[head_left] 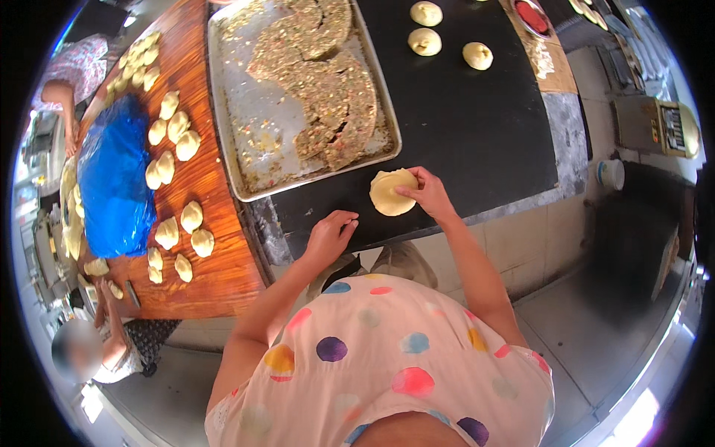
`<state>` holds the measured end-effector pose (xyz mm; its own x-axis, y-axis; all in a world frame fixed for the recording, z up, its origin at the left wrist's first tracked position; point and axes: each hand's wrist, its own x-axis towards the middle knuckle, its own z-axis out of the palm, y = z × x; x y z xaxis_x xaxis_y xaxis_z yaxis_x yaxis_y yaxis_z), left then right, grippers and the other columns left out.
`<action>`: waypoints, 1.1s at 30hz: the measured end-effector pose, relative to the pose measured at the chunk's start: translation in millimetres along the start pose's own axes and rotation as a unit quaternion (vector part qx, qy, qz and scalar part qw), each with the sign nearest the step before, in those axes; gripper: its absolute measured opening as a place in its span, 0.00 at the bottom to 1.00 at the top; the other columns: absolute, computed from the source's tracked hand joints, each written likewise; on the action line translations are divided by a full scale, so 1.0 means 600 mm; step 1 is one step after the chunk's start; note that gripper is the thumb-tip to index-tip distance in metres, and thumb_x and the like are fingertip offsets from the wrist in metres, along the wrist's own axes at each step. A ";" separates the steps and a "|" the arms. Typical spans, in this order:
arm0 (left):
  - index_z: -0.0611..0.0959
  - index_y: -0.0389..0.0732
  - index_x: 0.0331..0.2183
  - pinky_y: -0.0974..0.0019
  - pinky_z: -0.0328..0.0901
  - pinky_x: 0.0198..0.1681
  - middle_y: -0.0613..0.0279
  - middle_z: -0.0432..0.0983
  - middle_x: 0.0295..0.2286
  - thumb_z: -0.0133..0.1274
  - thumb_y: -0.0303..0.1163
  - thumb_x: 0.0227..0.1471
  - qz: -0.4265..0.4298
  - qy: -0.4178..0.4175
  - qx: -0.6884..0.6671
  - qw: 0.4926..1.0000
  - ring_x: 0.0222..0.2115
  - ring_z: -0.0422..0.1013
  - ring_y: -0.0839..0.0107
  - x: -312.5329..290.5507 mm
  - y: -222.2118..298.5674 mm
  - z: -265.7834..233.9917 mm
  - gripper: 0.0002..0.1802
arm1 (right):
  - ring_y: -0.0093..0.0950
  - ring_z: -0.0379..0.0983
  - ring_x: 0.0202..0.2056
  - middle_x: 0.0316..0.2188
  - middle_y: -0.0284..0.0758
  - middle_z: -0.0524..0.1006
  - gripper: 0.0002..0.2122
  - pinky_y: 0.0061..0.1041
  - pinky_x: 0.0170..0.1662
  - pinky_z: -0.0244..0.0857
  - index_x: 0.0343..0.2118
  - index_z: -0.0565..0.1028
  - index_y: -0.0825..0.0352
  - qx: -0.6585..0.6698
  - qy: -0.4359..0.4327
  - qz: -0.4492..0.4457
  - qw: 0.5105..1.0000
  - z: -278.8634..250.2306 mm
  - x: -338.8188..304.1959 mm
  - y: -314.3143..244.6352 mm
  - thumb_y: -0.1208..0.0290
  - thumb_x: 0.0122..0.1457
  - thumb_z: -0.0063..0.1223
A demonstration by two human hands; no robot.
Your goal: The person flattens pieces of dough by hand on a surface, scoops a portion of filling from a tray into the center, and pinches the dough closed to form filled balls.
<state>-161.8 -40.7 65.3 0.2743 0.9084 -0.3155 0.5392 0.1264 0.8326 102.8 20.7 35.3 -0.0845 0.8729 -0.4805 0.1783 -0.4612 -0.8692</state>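
Observation:
A flat round of pale dough [389,193] lies over the near part of the black work surface, just off the lower right corner of the filling tray. My right hand [432,196] pinches its right edge, thumb on top. To the left, and apart from the dough, my left hand [330,237] is held near the table's front edge with its fingers curled in; nothing shows in it. Ahead of my hands stands a metal tray [242,167] partly filled with a crumbly brown filling [335,104] flecked with pale bits. A crack runs through the filling.
Several closed dough balls [424,42] sit on the black surface [477,127] at the far right. On the wooden table [223,276] at left are dough pieces [179,127] and a blue plastic bag [115,179]. Two people work beside it. A red-filled bowl [532,16] stands far right.

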 end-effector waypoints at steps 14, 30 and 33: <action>0.75 0.41 0.49 0.57 0.69 0.49 0.57 0.76 0.44 0.49 0.50 0.59 -0.204 0.057 -0.720 0.661 0.43 0.75 0.64 -0.023 -0.009 -0.147 0.25 | 0.38 0.74 0.45 0.44 0.37 0.77 0.17 0.33 0.48 0.68 0.45 0.74 0.65 -0.282 -0.095 -0.341 0.892 0.216 -0.067 -0.200 0.71 0.52 0.62; 0.74 0.37 0.49 0.64 0.69 0.43 0.59 0.77 0.41 0.52 0.47 0.59 -0.195 0.240 -0.618 0.723 0.40 0.75 0.66 -0.098 -0.134 -0.241 0.25 | 0.41 0.73 0.44 0.38 0.41 0.76 0.17 0.36 0.45 0.69 0.42 0.76 0.65 -0.626 -0.225 -0.292 0.687 0.334 0.223 -0.216 0.71 0.46 0.61; 0.72 0.37 0.51 0.55 0.69 0.50 0.56 0.74 0.46 0.49 0.45 0.61 -0.165 0.193 -0.747 0.615 0.47 0.73 0.62 -0.084 -0.150 -0.245 0.24 | 0.41 0.73 0.44 0.40 0.42 0.76 0.21 0.36 0.48 0.67 0.44 0.76 0.65 -0.497 -0.193 -0.281 0.798 0.353 0.205 -0.258 0.65 0.46 0.64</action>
<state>-341.1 -39.4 73.0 -0.0192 0.7252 -0.6882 -0.8969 0.2917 0.3325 -142.8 165.8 85.9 -0.6861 0.6956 -0.2131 0.6791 0.5073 -0.5305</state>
